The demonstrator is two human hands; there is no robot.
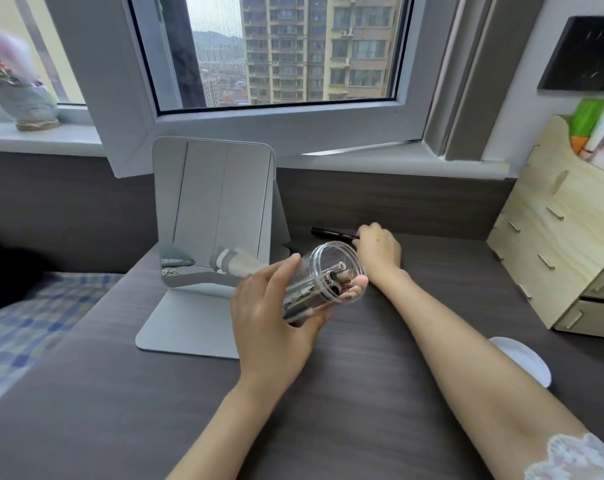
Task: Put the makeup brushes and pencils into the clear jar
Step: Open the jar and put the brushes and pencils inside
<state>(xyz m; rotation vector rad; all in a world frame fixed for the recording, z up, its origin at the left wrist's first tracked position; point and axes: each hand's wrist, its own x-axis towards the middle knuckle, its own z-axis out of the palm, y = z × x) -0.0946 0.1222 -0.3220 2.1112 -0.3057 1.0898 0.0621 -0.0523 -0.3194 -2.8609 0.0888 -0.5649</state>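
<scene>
Here the fingers (357, 284) of the left hand (272, 327) wrap around the clear jar (323, 284), thumb on its upper side, holding it tilted above the bench (362, 393) with its open mouth turned up and to the right. Through the jar's see-through wall show several brushes and pencils (335, 278), metal ferrules and dark ends bunched near the mouth. Just behind the jar, the right hand (378, 251) lies low on the bench, its fingers curled over one end of a black pencil (331, 232); whether they pinch it cannot be told. That pencil lies flat, behind the jar near the wall. Left of the jar, close by, stands a grey mirror (212, 209) on a flat base. Right of the jar, well apart, is a wooden drawer organiser (563, 237), and a white dish (525, 362) sits nearer the right forearm.
</scene>
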